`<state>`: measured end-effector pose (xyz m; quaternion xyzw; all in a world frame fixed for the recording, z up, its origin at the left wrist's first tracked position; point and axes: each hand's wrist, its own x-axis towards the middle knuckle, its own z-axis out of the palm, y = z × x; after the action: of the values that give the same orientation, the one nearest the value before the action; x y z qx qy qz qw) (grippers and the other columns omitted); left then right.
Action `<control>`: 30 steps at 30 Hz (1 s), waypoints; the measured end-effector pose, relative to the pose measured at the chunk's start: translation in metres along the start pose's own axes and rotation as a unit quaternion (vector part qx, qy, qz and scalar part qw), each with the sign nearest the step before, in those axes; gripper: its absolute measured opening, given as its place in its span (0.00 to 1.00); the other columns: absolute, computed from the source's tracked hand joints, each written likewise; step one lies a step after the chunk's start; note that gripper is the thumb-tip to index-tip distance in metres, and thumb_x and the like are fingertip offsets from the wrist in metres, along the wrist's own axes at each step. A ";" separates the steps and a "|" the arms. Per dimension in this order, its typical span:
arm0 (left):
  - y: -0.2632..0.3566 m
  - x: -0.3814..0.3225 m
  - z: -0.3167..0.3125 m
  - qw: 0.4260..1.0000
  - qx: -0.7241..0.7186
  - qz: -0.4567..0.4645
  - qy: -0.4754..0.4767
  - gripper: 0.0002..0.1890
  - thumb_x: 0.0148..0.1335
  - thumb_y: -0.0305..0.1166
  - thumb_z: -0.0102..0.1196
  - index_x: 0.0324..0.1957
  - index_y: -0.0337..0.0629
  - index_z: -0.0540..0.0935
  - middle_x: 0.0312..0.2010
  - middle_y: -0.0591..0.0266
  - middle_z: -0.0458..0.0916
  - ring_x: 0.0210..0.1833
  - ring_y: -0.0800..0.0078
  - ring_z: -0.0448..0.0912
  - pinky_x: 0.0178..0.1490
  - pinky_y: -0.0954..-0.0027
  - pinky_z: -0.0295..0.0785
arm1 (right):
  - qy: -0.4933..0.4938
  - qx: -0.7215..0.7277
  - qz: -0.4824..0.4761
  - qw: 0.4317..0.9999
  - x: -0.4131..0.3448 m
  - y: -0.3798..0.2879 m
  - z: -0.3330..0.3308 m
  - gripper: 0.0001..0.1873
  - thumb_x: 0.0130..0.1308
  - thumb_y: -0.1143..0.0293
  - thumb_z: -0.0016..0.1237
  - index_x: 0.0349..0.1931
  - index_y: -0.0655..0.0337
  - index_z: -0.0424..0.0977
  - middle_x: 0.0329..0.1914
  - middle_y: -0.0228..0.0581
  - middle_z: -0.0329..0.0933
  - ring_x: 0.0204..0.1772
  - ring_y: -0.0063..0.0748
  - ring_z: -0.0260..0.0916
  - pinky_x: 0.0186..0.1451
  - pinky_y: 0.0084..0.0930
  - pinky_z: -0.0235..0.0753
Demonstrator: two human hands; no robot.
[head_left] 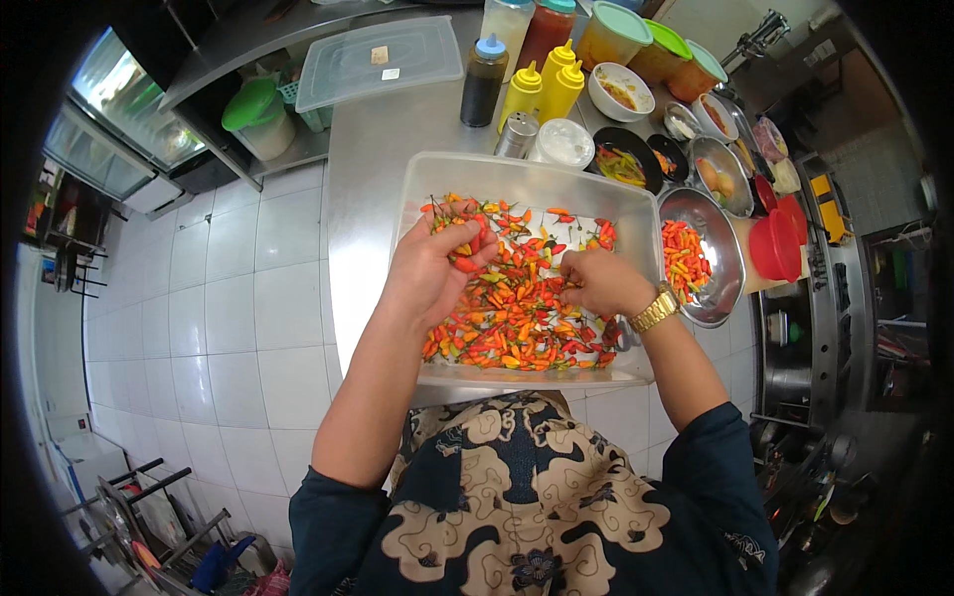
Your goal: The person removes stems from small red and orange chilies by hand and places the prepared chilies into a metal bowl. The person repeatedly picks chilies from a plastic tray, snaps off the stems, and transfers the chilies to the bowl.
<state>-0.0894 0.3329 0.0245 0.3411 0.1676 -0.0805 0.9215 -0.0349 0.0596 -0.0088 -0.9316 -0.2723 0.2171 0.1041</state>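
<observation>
Before me stands a translucent plastic tub (522, 175) with many small red, orange and yellow chili peppers (514, 320) spread over a white bottom. My left hand (440, 261), over the tub's left part, holds a bunch of chilies (469, 242) with the palm turned up. Down among the chilies on the right is my right hand (600, 279), its fingertips bent together; whether they pinch a chili is hidden. A gold watch sits on that wrist. Just beyond the tub's right wall, a steel bowl (727, 253) contains chilies that look stemless.
Behind the tub are yellow squeeze bottles (522, 91), a dark sauce bottle (483, 89), a metal shaker (516, 135) and a white-lidded jar (563, 144). A clear lid (380, 59) lies at the back left. Bowls and a red plastic basin (776, 246) crowd the right side.
</observation>
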 end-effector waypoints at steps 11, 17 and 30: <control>0.000 0.001 -0.001 1.000 0.018 0.020 0.001 0.09 0.69 0.20 0.55 0.49 0.35 0.75 0.42 0.56 0.80 0.45 0.67 0.80 0.51 0.67 0.80 | 0.120 0.019 -0.060 0.991 0.020 -0.031 -0.022 0.12 0.61 0.74 0.54 0.46 0.63 0.78 0.40 0.49 0.81 0.46 0.52 0.80 0.52 0.44 0.78; -0.002 0.006 -0.006 0.999 0.041 0.020 0.003 0.15 0.67 0.18 0.58 0.53 0.37 0.72 0.42 0.55 0.80 0.44 0.68 0.81 0.50 0.69 0.81 | 0.058 0.017 -0.080 0.995 0.034 -0.026 0.019 0.11 0.61 0.72 0.50 0.44 0.57 0.79 0.41 0.44 0.80 0.50 0.51 0.78 0.52 0.48 0.77; -0.005 0.003 -0.006 0.975 0.198 -0.088 -0.047 0.17 0.68 0.20 0.57 0.57 0.38 0.71 0.46 0.55 0.79 0.46 0.68 0.82 0.50 0.68 0.82 | 0.024 0.564 -0.121 0.817 0.019 -0.043 -0.021 0.06 0.67 0.80 0.55 0.44 0.64 0.78 0.38 0.27 0.79 0.41 0.13 0.77 0.43 0.16 0.76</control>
<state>-0.0898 0.3325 0.0161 0.4961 0.1339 -0.2088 0.8321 -0.0306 0.1038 0.0164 -0.6746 -0.2099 0.2962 0.6428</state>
